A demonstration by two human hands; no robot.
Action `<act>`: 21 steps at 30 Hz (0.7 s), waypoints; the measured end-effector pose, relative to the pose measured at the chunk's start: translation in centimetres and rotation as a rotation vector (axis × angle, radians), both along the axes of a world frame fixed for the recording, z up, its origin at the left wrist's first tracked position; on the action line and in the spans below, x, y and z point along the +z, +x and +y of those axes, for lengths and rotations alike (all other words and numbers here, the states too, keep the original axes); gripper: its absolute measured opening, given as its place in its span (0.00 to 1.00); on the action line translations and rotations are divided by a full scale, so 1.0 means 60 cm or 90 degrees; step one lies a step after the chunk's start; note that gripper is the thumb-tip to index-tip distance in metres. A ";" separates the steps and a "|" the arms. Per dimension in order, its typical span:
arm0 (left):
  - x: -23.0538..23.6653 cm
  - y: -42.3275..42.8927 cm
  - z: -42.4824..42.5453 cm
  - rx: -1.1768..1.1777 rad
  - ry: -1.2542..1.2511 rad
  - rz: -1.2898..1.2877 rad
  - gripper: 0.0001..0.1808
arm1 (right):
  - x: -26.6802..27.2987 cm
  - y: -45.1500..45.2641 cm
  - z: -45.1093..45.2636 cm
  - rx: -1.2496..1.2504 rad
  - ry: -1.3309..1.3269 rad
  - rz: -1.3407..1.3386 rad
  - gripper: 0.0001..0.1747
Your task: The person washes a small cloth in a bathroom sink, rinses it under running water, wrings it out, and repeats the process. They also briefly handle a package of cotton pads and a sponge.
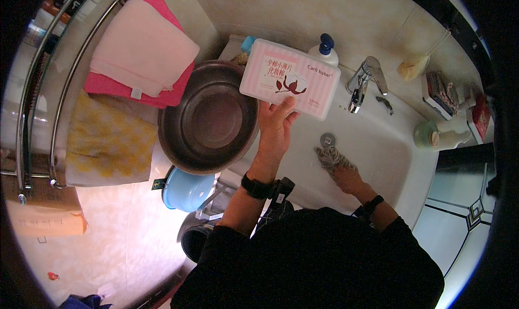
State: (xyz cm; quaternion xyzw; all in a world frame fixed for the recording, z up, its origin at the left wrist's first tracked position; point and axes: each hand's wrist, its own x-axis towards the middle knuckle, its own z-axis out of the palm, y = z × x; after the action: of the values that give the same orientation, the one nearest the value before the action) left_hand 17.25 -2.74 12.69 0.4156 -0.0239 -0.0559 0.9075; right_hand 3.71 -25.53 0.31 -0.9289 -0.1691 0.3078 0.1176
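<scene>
My left hand [279, 120] grips the lower edge of a pink-striped plastic box of cotton pads [300, 82], its thumb on the printed face. The box is raised near the back left of a white washbasin [389, 155]. Down in the basin, my right hand [348, 179] has its fingers around a bunched grey patterned cloth [333, 157]. That cloth lies just in front of the round drain stopper [327, 139]. Behind the drain stands a chrome faucet [365, 82]. The box partly hides a white pump bottle [324, 51] with a dark blue head.
A brown basin [215, 118] sits left of the washbasin, above a light blue bucket [190, 189]. Pink towels [142, 49] and a yellow-white towel [109, 139] hang from a metal rail [61, 94]. Along the right rim are a green jar [425, 134] and a soap dish with scrubbers [440, 94].
</scene>
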 end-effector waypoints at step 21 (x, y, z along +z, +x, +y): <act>0.013 0.120 0.012 0.156 0.068 0.114 0.29 | -0.125 -0.020 -0.037 0.086 -0.089 0.026 0.34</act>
State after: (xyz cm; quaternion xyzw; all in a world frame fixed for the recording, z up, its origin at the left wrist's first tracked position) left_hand 24.45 -2.04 13.46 0.4561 0.1106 0.0171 0.8828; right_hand 2.51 -27.78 -7.21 -0.9148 -0.2074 0.3449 0.0350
